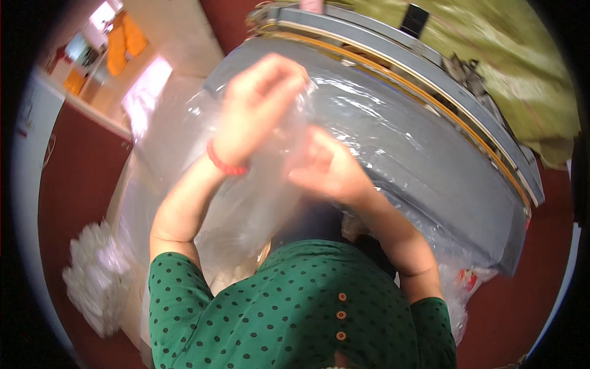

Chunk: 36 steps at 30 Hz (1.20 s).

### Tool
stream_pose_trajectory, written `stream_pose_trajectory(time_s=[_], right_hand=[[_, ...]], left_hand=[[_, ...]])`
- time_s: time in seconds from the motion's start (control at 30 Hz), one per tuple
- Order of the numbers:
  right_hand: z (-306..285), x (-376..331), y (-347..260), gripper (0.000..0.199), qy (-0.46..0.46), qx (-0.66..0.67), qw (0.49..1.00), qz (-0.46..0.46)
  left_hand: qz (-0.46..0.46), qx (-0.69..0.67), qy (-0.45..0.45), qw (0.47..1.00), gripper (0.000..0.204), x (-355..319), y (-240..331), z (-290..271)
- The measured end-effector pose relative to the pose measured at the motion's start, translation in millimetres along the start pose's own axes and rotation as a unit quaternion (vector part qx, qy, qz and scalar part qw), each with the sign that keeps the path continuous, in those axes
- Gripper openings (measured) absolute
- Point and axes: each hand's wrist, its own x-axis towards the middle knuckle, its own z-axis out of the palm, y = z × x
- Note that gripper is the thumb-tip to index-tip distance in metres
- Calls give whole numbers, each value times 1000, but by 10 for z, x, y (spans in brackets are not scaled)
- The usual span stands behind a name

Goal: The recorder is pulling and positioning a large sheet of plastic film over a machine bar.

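Thin clear plastic sheeting hangs in front of me and spreads left over the work surface. My left hand, with a red bracelet at the wrist, is raised, its thumb and fingers closed on a gathered part of the film. Lower and to the right, my right hand has its fingers curled against the same film, blurred by motion. Between the two hands the plastic looks stretched or bunched; its exact edges are hard to make out. Beyond my hands, more shiny clear film lies across a grey padded surface.
A long metal rail with a yellow strip borders the grey surface's far side. Behind it lie yellow-green woven sheeting and a black flat object. A pile of clear plastic rests at left; crumpled plastic sits at lower right.
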Motion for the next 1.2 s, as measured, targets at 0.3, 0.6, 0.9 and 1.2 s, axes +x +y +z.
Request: stream_pose_trajectory(time_s=[0.3, 0.6, 0.9, 1.2], right_hand=[[-1399, -2263, -855, 9, 302, -590, 732, 159], [-1680, -4451, -2107, 13, 556, -223, 651, -466], [-2437, -5428, -1111, 19, 818, -342, 462, 12], [-1603, -5558, -825, 19, 786, -257, 538, 161]], left_hand=[[41, -70, 161, 984, 11, 1039, -650, -90], [-59, -295, -24, 953, 8, 1063, -582, 1462], [-179, -148, -164, 959, 5, 771, -1488, 2538], [-170, -159, -188, 954, 6, 730, -1436, 2562]])
